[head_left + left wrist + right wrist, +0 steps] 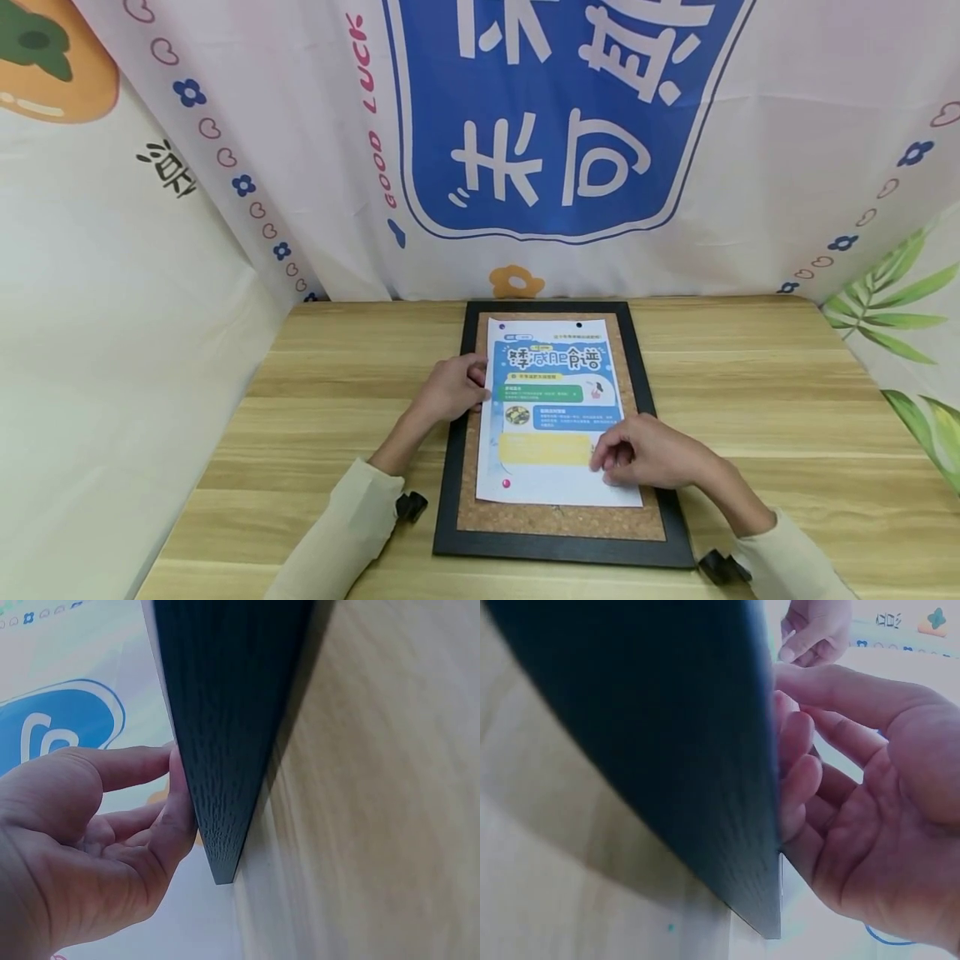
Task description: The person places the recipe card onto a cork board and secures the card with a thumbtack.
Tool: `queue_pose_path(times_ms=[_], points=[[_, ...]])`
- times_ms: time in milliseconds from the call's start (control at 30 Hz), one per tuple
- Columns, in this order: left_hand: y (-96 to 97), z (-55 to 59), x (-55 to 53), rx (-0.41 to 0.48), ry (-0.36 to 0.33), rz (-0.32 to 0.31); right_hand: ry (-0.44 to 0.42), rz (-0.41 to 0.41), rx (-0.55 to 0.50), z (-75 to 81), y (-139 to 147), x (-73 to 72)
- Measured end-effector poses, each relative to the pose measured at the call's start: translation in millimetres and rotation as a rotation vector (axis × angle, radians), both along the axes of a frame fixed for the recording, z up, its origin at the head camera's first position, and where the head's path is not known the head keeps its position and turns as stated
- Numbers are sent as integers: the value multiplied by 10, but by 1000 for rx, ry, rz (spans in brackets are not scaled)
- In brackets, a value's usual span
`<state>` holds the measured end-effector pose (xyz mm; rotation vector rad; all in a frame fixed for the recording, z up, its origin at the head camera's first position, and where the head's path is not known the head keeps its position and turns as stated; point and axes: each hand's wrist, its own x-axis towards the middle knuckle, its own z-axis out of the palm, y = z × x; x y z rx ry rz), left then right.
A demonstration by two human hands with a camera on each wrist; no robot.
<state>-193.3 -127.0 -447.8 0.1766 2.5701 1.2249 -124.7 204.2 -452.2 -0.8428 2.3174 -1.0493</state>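
A printed sheet with Chinese headings and colored boxes lies on a black-framed cork board. A purple pushpin and a black pushpin sit near its top corners, and a pink pushpin is at the lower left. My left hand rests loosely bent at the sheet's left edge, across the frame. Over the sheet's lower right is my right hand, its fingers curled and the thumb near the index finger. Whether anything small lies between those fingertips is hidden, as the frame's edge covers them.
The board lies on a wood-grain table. Behind it hangs a printed curtain with a blue emblem, close to the table's far edge. Black wrist straps show at both cuffs.
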Motion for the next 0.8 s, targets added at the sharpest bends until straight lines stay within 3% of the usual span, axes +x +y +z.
queue_pose_path(times_ms=[167, 400, 800], points=[[1, 6, 5, -4, 1, -9, 41, -5, 17, 35, 70, -11], [-53, 36, 22, -5, 1, -13, 103, -110, 89, 101, 185, -8], [-277, 221, 99, -160, 166, -16, 268, -348, 207, 186, 469, 82]])
